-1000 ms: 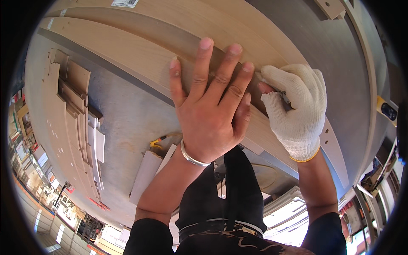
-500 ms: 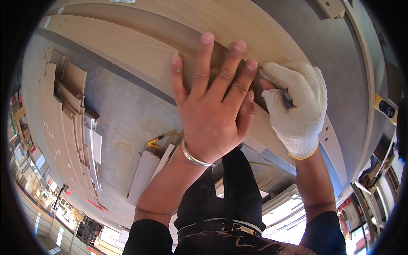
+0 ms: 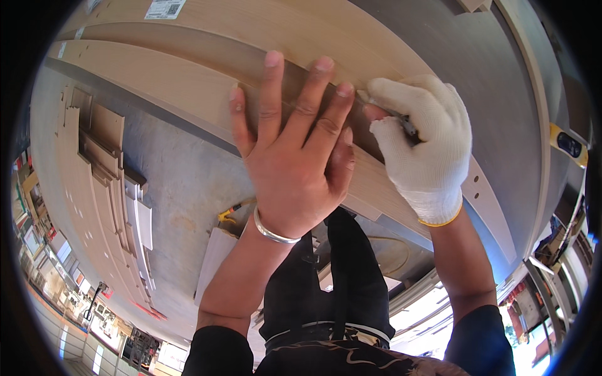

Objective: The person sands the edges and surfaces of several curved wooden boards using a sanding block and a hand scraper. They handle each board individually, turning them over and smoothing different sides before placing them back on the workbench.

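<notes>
As left hand [image 3: 296, 163] splays on board [image 3: 169, 83], right hand [image 3: 426, 135] clamped round small thing [image 3: 409, 128], board seems stiff: grip edgewise.

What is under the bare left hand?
Under the left hand, a pale wooden board shows around the spread fingers; whatever lies directly beneath the hand is covered.

A woodworking workshop: long wooden boards [image 3: 157, 78], stacked panels [image 3: 100, 200], yellow air gun [image 3: 228, 214].
</notes>
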Motion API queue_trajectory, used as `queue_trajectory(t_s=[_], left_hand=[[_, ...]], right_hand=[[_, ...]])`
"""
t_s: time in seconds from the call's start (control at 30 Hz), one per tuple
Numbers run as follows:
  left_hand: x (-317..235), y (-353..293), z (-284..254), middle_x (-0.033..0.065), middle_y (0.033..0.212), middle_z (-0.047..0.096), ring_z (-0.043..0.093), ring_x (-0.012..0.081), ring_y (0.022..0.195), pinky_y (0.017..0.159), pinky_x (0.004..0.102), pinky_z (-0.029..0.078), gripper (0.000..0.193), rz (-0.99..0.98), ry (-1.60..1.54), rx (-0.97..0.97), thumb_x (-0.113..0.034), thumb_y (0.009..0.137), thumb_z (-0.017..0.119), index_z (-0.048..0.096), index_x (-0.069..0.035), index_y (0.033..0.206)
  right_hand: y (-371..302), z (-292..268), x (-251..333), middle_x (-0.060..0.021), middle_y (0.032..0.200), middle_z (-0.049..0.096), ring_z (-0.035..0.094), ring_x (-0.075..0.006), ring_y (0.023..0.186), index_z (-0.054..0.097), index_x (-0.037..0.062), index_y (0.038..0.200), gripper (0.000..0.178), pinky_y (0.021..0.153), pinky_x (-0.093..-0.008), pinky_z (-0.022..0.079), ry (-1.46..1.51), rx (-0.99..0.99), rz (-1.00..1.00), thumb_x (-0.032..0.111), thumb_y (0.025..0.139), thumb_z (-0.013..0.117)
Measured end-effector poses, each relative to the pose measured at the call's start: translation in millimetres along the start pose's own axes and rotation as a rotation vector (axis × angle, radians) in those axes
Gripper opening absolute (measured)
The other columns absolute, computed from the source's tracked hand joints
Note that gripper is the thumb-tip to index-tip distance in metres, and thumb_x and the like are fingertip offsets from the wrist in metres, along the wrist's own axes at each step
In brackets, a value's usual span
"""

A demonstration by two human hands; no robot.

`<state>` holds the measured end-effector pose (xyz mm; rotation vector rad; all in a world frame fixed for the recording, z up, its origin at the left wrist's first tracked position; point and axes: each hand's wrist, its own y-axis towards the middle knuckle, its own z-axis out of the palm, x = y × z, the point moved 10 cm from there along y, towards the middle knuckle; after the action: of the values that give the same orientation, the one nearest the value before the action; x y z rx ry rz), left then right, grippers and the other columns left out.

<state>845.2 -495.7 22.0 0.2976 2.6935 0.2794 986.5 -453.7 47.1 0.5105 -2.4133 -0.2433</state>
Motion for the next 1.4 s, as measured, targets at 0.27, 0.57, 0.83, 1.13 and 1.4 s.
queue_trajectory(t_s=[0.27, 0.57, 0.83, 1.13, 1.4], left_hand=[[-1, -1, -1, 0.0079, 0.162, 0.061, 0.039, 0.0478, 0.159, 0.130, 0.0677, 0.011, 0.043, 0.048, 0.002, -0.015, -0.023, 0.097, 0.068, 0.077, -0.024, 0.139], [-40, -4, 12, 0.0169, 0.160, 0.059, 0.032, 0.0530, 0.161, 0.128, 0.0731, 0.012, 0.035, 0.056, 0.027, 0.062, -0.023, 0.098, 0.067, 0.076, -0.012, 0.130], [-10, 0, -3, 0.0208, 0.174, 0.042, 0.021, 0.0515, 0.166, 0.132, 0.0659, 0.007, 0.037, -0.023, 0.099, 0.012, -0.027, 0.107, 0.066, 0.078, -0.029, 0.141], [-38, -3, 10, 0.0146, 0.172, 0.049, 0.023, 0.0542, 0.164, 0.131, 0.0700, 0.007, 0.036, 0.153, -0.005, 0.082, -0.022, 0.102, 0.068, 0.078, -0.008, 0.134], [-16, 1, -2, 0.0178, 0.171, 0.049, 0.024, 0.0555, 0.163, 0.130, 0.0715, 0.006, 0.033, -0.013, 0.187, -0.005, -0.022, 0.103, 0.065, 0.079, -0.009, 0.130]], right_hand=[[-54, -64, -66, -0.0086, 0.095, 0.072, 0.066, -0.0129, 0.078, 0.078, 0.0003, 0.109, 0.029, 0.070, -0.0261, 0.052, 0.144, -0.098, 0.362, -0.014, 0.084, 0.073], [-51, -58, -65, -0.0075, 0.092, 0.073, 0.066, -0.0205, 0.079, 0.079, 0.0032, 0.107, 0.023, 0.072, -0.0328, 0.052, 0.071, -0.063, 0.311, -0.003, 0.085, 0.080], [-49, -58, -63, -0.0089, 0.093, 0.073, 0.067, -0.0219, 0.079, 0.078, 0.0029, 0.106, 0.022, 0.075, -0.0332, 0.052, 0.065, -0.077, 0.253, -0.003, 0.085, 0.080], [-48, -56, -66, -0.0067, 0.093, 0.075, 0.067, -0.0298, 0.083, 0.078, 0.0078, 0.099, 0.017, 0.081, -0.0414, 0.051, 0.088, -0.112, 0.265, 0.006, 0.083, 0.082], [-48, -60, -64, -0.0071, 0.092, 0.074, 0.065, -0.0301, 0.081, 0.078, 0.0087, 0.100, 0.018, 0.078, -0.0416, 0.050, 0.095, -0.126, 0.233, 0.006, 0.083, 0.082]])
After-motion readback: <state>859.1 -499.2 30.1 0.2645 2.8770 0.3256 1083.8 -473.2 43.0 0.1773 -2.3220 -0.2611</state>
